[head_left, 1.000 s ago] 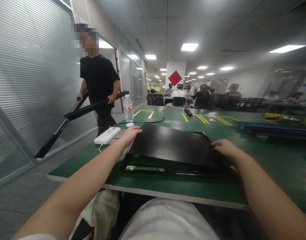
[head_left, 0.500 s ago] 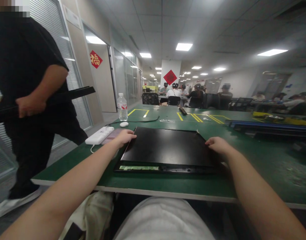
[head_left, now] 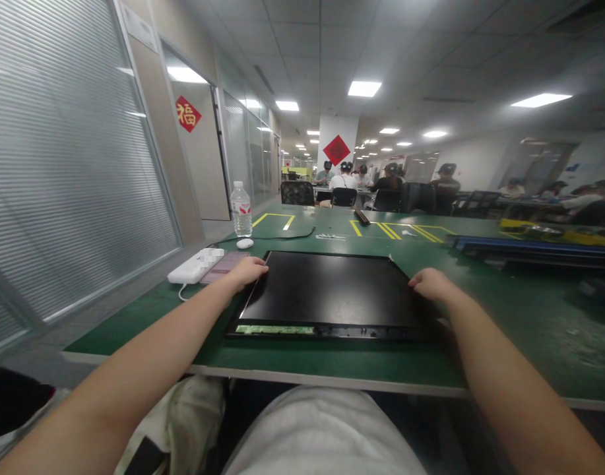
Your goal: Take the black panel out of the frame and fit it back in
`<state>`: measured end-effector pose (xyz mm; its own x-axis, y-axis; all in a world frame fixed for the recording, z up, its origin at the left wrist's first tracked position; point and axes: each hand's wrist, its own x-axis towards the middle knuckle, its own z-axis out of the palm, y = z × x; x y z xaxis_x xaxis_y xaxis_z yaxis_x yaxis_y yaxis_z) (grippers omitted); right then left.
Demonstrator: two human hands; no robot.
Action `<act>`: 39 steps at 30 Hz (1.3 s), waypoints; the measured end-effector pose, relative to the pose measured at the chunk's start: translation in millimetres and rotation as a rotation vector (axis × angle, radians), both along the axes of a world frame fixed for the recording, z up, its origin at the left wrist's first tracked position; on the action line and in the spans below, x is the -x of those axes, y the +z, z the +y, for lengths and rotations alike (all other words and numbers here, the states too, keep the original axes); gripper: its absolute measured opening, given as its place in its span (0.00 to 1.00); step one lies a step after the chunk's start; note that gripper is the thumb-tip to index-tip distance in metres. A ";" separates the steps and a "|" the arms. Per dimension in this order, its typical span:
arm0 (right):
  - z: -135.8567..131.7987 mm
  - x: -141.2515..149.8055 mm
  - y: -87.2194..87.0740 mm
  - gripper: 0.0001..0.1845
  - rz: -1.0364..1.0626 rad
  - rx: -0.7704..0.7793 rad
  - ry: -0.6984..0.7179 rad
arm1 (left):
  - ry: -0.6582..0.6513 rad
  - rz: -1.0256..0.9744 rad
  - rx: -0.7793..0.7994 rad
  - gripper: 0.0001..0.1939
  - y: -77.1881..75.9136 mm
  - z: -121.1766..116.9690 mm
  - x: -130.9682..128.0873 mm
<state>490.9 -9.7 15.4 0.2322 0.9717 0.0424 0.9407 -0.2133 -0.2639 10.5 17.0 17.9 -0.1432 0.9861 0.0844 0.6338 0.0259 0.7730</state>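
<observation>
A black flat display panel (head_left: 326, 287) lies in a dark frame on the green table, directly in front of me. Along the near edge of the frame shows a green circuit board strip (head_left: 275, 329). My left hand (head_left: 245, 272) is closed, its fingertips pinching the panel's left edge near the far corner. On the opposite side my right hand (head_left: 433, 286) is also closed, with thumb and fingers gripping the right edge. The undersides of the panel's edges are hidden from view.
To the left are a white power bank (head_left: 196, 265) with a cable, a white mouse-like object (head_left: 245, 244) and a water bottle (head_left: 241, 210). A dark slotted strip (head_left: 361, 218) lies farther back. Long dark bars (head_left: 530, 249) are stacked at the right. People sit beyond the table.
The person in black carrying a long dark bar has left the left side of the view. Both my hands stay at the panel's edges, and its near edge appears to sit slightly flatter.
</observation>
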 end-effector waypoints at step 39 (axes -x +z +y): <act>-3.1 -0.7 2.6 0.11 0.201 0.027 0.046 | -0.082 -0.087 0.018 0.12 -9.4 4.4 8.4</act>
<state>491.6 -12.8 18.0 0.1884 0.9817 -0.0268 0.8786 -0.1807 -0.4422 2.1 21.4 8.4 -0.0684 0.9960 0.0573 0.5651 -0.0086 0.8249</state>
